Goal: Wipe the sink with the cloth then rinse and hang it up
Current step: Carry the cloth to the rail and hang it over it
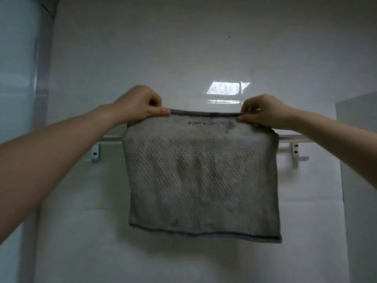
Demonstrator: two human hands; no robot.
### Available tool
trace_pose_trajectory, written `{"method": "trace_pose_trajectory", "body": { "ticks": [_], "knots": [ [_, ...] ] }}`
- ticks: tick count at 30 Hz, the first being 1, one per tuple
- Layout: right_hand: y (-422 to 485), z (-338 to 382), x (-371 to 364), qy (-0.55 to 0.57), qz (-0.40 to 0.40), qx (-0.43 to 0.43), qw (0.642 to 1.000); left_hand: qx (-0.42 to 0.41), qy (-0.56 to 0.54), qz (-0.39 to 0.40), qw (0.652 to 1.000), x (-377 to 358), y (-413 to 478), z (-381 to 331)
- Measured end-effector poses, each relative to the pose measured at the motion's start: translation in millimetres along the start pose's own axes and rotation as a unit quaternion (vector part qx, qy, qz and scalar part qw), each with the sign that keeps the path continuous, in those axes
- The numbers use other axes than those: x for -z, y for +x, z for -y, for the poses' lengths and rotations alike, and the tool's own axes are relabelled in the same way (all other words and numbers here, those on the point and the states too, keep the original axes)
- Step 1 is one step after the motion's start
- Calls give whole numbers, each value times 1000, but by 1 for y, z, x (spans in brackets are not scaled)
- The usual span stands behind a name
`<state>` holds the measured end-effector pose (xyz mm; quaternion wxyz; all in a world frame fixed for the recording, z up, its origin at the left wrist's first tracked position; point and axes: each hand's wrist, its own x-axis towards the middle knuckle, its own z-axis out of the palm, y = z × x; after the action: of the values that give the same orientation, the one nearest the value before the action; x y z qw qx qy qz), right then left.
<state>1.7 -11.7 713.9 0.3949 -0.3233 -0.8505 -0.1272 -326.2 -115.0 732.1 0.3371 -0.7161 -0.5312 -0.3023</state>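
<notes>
The left hand [140, 105] and right hand [263, 111] are each pinching a top corner of the cloth [202, 176], holding it up. It looks soft, floppy and light. Behind it, the rail [111, 138] is waiting on the wall [183, 48].

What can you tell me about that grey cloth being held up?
The cloth is a roughly square grey rag with a diagonal ribbed weave, dark stitched hems along its top and bottom edges, darker stained patches and small dark marks near the top. It hangs spread flat, its top edge stretched between the left hand and the right hand, each pinching an upper corner. It covers the middle of a white wall rail; whether it touches the rail cannot be told.
</notes>
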Motion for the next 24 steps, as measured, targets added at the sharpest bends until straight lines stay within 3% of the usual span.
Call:
{"method": "trace_pose_trajectory", "body": {
  "ticks": [5,13,17,19,22,24],
  "knots": [
    [-19,-10,-10,130,112,-13,985,31,-95,119,988,-14,-23,6],
    [-17,-16,1,83,280,-58,955,49,-79,253,963,-2,-29,-3],
    [-18,-19,5,27,248,-48,967,58,-90,243,964,16,-37,-6],
    [-19,-14,6,15,185,-19,982,56,-117,204,970,20,-44,-11],
    [-37,1,2,103,76,38,991,40,-165,139,976,23,-57,-22],
    [-52,9,-3,137,72,62,986,19,-165,106,980,22,-69,-26]
  ]
}}
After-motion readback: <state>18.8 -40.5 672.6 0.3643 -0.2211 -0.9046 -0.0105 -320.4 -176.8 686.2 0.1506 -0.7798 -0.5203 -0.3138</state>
